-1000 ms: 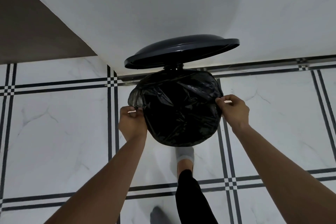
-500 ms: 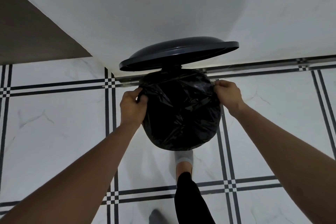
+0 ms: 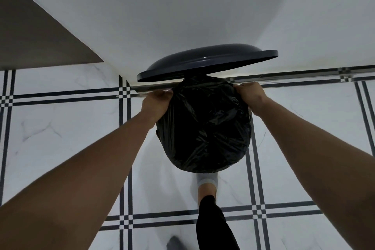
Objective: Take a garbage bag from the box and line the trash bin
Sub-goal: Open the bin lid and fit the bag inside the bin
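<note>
A black garbage bag (image 3: 205,128) covers the mouth of a round pedal bin, whose dark lid (image 3: 207,64) stands raised behind it. The bin's body is hidden under the bag. My left hand (image 3: 157,101) grips the bag's edge at the far left of the rim. My right hand (image 3: 250,93) grips the edge at the far right of the rim. Both hands sit close under the lid. My foot in a grey sock (image 3: 207,182) is at the bin's near base, its toes hidden by the bin.
The bin stands on white marble floor tiles with black stripes (image 3: 60,138), against a white wall (image 3: 182,16). A brown surface (image 3: 30,36) lies at the upper left. My other foot (image 3: 175,243) shows at the bottom edge.
Both hands have slid along the rim from the bin's sides toward the back near the lid hinge, still gripping the bag edge. The bag now lies smoother over the rim.
</note>
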`<state>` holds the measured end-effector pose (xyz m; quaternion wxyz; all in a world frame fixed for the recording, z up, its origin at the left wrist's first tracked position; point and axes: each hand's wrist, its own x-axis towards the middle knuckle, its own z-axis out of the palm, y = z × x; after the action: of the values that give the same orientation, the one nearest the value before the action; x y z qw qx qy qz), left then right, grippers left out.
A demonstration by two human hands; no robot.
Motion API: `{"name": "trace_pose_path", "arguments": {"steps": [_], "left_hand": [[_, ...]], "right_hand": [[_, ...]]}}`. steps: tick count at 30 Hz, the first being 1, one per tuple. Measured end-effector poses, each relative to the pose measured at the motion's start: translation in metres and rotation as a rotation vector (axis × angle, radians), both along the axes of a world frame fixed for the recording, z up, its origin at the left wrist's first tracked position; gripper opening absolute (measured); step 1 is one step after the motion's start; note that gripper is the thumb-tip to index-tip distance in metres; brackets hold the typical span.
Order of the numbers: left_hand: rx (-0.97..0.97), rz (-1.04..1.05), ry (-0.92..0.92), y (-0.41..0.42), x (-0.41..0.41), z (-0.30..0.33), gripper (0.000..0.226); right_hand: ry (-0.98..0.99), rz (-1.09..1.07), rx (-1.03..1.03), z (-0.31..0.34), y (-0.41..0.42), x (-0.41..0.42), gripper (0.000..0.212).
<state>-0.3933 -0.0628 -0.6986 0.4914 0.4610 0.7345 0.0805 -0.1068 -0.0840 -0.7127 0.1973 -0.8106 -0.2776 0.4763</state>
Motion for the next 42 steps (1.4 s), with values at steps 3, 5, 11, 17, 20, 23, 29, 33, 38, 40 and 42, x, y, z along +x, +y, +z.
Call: {"name": "trace_pose_path", "arguments": {"steps": [3,5,11,17,20,23,29,33,38,40,42], "left_hand": [[-0.05,0.088,-0.086,0.001,0.0,-0.004,0.035],[0.011,0.106,-0.109,0.0,0.0,-0.006,0.022],[0.054,-0.059,-0.013,0.006,0.0,-0.001,0.024],[0.025,-0.055,0.02,-0.001,0.005,-0.002,0.032],[0.041,0.007,0.018,-0.008,0.008,-0.003,0.036],[0.079,0.055,0.008,-0.013,0.01,-0.008,0.034],[0.105,0.086,-0.011,-0.014,0.008,-0.015,0.033],[0.126,0.081,-0.045,-0.015,0.005,-0.023,0.035],[0.159,0.103,-0.087,-0.016,0.004,-0.028,0.032],[0.164,0.106,-0.089,-0.016,0.003,-0.03,0.032],[0.16,0.124,-0.096,-0.017,0.003,-0.031,0.032]], "right_hand": [[0.142,-0.074,0.042,-0.004,0.001,-0.005,0.009],[0.179,-0.086,0.087,0.0,0.001,-0.011,0.016],[0.139,0.064,0.059,-0.005,0.005,-0.012,0.038],[-0.469,0.223,-0.081,0.011,0.009,-0.027,0.046],[-0.756,0.187,0.238,0.028,-0.027,-0.058,0.035],[-0.524,0.326,0.629,0.029,-0.09,-0.106,0.032],[-0.339,0.812,-0.249,-0.053,-0.082,-0.132,0.039],[-0.18,0.906,-0.509,-0.078,-0.055,-0.127,0.047],[-0.219,1.041,-0.592,-0.098,-0.056,-0.131,0.048],[-0.265,1.055,-0.558,-0.104,-0.057,-0.134,0.05],[-0.276,1.112,-0.543,-0.101,-0.058,-0.137,0.05]]}}
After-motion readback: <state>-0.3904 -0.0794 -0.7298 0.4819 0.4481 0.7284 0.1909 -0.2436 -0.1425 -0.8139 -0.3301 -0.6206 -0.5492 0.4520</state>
